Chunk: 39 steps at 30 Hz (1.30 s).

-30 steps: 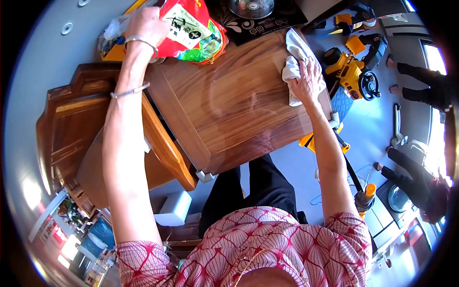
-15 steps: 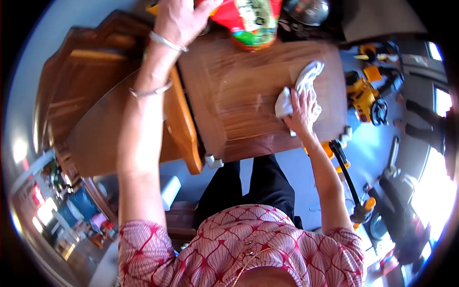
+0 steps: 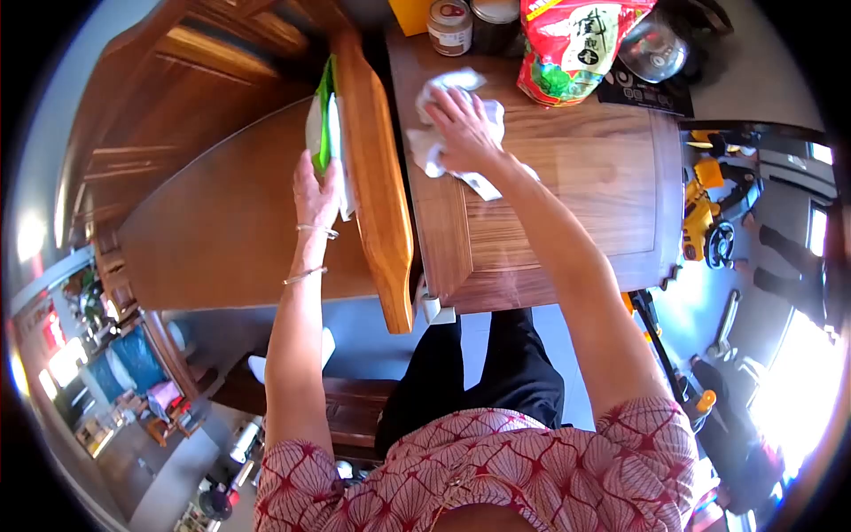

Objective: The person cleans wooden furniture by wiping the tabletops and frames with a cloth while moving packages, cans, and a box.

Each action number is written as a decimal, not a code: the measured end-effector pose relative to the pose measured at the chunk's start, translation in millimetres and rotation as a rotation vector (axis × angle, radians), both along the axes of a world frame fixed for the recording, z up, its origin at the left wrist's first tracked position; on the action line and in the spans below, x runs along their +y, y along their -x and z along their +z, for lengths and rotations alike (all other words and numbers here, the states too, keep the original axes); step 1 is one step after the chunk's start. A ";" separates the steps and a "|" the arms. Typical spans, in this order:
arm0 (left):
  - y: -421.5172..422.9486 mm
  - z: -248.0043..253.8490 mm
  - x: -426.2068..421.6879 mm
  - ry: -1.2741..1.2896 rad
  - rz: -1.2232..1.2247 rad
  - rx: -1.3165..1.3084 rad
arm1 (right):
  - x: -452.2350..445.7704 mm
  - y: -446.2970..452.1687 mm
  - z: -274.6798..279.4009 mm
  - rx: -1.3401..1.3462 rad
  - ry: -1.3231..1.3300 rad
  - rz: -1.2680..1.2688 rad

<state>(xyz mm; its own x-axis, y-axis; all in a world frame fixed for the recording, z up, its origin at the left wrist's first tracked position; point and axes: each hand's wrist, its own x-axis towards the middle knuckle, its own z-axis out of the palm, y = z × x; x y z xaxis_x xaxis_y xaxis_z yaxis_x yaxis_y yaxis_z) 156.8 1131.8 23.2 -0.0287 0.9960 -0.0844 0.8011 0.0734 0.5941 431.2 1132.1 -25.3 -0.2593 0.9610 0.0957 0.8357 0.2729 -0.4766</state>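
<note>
My right hand (image 3: pixel 465 133) presses a crumpled white cloth (image 3: pixel 492 182) onto the left side of a brown wooden tabletop (image 3: pixel 567 195), its fingers spread over the cloth. Further left, my left hand (image 3: pixel 317 191) has its thumb and fingers around the near end of a green and white packet (image 3: pixel 323 124). That packet stands on edge beside the wooden armrest (image 3: pixel 377 168), on the seat side. Part of it is hidden behind the armrest and my fingers.
Along the table's far edge stand a red foil bag (image 3: pixel 581 49), a small jar (image 3: pixel 449 28), a dark lidded jar (image 3: pixel 495 27) and a glass pot (image 3: pixel 654 51). A yellow ride-on toy (image 3: pixel 702 208) is right of the table. A person's legs (image 3: pixel 784 257) show farther right.
My left hand has come away from beside the red bag, down and left to the green and white packet. My right hand and the cloth have slid leftward across the tabletop.
</note>
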 end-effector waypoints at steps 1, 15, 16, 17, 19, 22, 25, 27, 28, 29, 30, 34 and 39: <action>-8.6 1.6 8.7 0.052 0.064 -0.123 | 19.4 6.2 -8.7 -0.017 -0.063 0.000; 40.4 -14.9 29.5 0.077 0.022 0.157 | -63.0 36.5 -5.5 -0.208 -0.004 0.174; 58.8 -13.1 34.6 0.029 -0.026 0.252 | -87.7 39.3 0.8 -0.185 0.029 0.200; 63.8 6.5 33.9 0.034 -0.002 0.310 | -111.6 42.9 8.5 -0.159 0.060 0.224; 81.0 44.9 31.0 0.064 0.036 0.184 | -159.6 44.2 20.9 -0.067 0.133 0.299; 104.4 112.5 22.1 -0.028 -0.064 0.193 | -211.4 28.6 31.3 0.079 0.231 0.419; 93.3 209.3 -4.0 -0.008 -0.248 0.292 | -237.3 -25.3 25.1 0.153 0.225 0.438; 96.5 264.4 -18.2 -0.112 -0.348 0.393 | -243.1 -72.1 36.4 -0.093 0.230 0.241; 96.0 293.0 -19.4 -0.063 -0.424 0.333 | -242.5 -102.5 42.1 0.040 0.309 0.086; 95.6 315.1 -22.7 -0.036 -0.335 0.321 | -243.6 -134.7 37.7 0.090 0.245 -0.015; 81.6 328.6 -25.4 -0.108 -0.272 0.241 | -245.9 -159.7 42.5 -0.153 0.308 -0.153; 27.1 352.7 -18.7 -0.113 -0.346 0.082 | -256.2 -237.9 9.1 -0.205 0.211 -0.516; -58.8 306.8 0.8 -0.030 -0.871 0.144 | -252.2 -242.4 9.0 -0.193 0.245 -0.523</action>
<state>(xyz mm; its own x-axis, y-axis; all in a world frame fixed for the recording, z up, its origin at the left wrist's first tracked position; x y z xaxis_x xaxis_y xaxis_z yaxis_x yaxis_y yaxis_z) 215.6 1132.7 330.0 0.7333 0.6707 -0.1117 0.6322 -0.6122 0.4748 673.6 879.9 -16.3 0.2621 0.9540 -0.1458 0.9071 -0.2951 -0.3000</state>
